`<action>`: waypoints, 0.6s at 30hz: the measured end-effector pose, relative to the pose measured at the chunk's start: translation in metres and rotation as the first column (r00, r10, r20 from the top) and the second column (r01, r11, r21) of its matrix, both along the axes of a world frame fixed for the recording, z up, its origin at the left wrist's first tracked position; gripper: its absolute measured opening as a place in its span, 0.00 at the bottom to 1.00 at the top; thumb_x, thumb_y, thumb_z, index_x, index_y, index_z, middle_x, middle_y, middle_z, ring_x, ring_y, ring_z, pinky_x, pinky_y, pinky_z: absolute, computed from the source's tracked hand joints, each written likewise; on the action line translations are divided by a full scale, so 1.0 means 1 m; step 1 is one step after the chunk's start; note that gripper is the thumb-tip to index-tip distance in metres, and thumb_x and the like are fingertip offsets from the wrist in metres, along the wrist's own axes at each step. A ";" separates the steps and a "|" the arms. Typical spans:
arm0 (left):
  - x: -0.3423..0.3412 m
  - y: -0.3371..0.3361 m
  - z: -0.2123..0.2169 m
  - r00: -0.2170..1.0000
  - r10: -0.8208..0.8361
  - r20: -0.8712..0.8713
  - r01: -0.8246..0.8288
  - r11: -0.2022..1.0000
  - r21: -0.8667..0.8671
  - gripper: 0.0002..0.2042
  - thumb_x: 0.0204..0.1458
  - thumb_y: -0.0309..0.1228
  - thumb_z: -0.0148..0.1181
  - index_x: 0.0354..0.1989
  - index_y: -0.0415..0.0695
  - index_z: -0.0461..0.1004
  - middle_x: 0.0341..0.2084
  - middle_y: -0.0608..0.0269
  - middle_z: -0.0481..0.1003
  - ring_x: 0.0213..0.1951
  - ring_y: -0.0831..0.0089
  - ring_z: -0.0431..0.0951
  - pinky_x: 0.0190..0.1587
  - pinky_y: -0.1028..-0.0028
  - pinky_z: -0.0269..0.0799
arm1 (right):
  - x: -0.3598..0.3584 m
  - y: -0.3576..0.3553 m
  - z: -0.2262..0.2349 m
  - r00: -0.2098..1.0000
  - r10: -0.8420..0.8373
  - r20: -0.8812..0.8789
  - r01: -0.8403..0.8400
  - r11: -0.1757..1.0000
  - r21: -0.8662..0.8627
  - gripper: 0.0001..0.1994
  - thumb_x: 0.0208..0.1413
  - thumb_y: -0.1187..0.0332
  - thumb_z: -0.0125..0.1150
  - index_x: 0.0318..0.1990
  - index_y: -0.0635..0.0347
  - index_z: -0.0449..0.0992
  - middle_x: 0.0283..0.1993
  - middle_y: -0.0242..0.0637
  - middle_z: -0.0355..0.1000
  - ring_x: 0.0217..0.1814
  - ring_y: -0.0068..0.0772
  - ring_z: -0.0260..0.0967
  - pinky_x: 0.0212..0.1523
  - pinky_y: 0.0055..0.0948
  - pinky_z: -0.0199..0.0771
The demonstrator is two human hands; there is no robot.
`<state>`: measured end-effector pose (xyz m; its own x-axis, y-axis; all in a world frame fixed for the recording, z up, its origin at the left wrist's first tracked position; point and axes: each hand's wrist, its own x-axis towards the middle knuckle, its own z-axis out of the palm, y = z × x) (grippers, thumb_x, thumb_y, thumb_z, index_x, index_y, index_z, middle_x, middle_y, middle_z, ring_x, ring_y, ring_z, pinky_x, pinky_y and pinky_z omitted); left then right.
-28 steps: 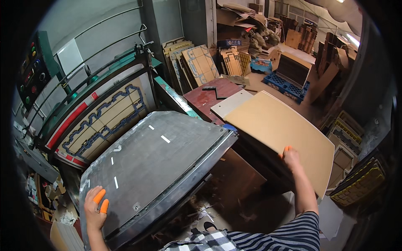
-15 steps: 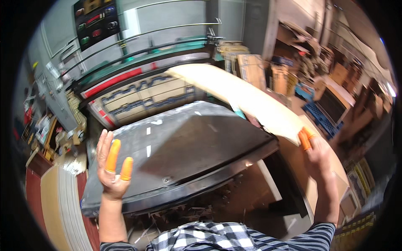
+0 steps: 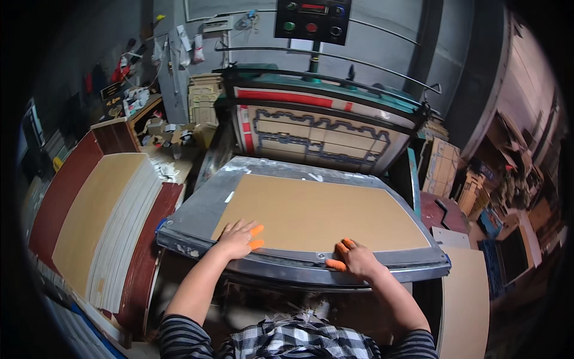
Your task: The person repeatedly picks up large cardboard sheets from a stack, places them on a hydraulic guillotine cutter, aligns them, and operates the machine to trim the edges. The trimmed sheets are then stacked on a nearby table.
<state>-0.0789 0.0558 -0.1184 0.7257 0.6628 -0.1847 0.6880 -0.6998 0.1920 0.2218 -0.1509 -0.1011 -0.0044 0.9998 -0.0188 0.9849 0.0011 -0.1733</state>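
Note:
A brown cardboard sheet point(image 3: 317, 212) lies flat on the grey metal bed point(image 3: 206, 190) of a press. Over the sheet's near left corner my left hand point(image 3: 238, 239) rests open, palm down with fingers spread. Farther right, my right hand point(image 3: 362, 260) touches the sheet's near edge, its orange-capped thumb and finger apart. Orange finger covers also sit on my left thumb and forefinger. Behind the bed leans the press's upright platen, carrying a tan die board point(image 3: 320, 136) with dark bent outlines.
Left of the bed is a stack of sheets point(image 3: 107, 221) between dark red boards. More brown board point(image 3: 465, 299) stands at the lower right. A black control panel point(image 3: 312, 21) with coloured buttons rises above the press. Wooden die boards point(image 3: 441, 167) lean at the right.
The sheet, raised in my right hand before, now lies on the bed. My left hand has come down from the air onto it. The view has turned right-to-left.

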 end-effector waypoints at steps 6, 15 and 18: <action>0.010 0.021 -0.010 0.998 -0.035 -0.048 0.033 0.999 -0.035 0.27 0.61 0.49 0.44 0.69 0.58 0.56 0.71 0.66 0.49 0.71 0.51 0.46 0.70 0.55 0.42 | -0.023 -0.006 -0.018 0.977 -0.197 0.081 0.199 0.980 -0.021 0.47 0.52 0.28 0.43 0.64 0.64 0.59 0.68 0.54 0.54 0.72 0.56 0.47 0.69 0.48 0.47; 0.021 0.077 -0.031 0.979 0.156 -0.131 -0.156 0.988 0.008 0.29 0.61 0.52 0.41 0.70 0.56 0.54 0.70 0.67 0.50 0.71 0.56 0.47 0.68 0.54 0.44 | -0.006 0.077 -0.039 0.974 -0.182 -0.134 0.167 0.979 -0.117 0.42 0.53 0.28 0.42 0.59 0.57 0.64 0.67 0.53 0.55 0.71 0.55 0.46 0.69 0.47 0.46; 0.018 0.078 -0.026 0.976 0.197 -0.097 -0.197 0.980 0.010 0.30 0.61 0.54 0.41 0.70 0.56 0.54 0.70 0.67 0.51 0.71 0.55 0.47 0.68 0.54 0.44 | -0.008 0.093 -0.041 0.972 -0.201 -0.123 0.183 0.973 -0.138 0.41 0.53 0.28 0.41 0.59 0.56 0.65 0.67 0.53 0.55 0.71 0.55 0.47 0.69 0.47 0.47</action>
<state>-0.0611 0.1338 -0.1440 0.5598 0.7907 -0.2476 0.8275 -0.5490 0.1178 0.2136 -0.0579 -0.1420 0.1763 0.9719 -0.1559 0.9317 -0.2159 -0.2921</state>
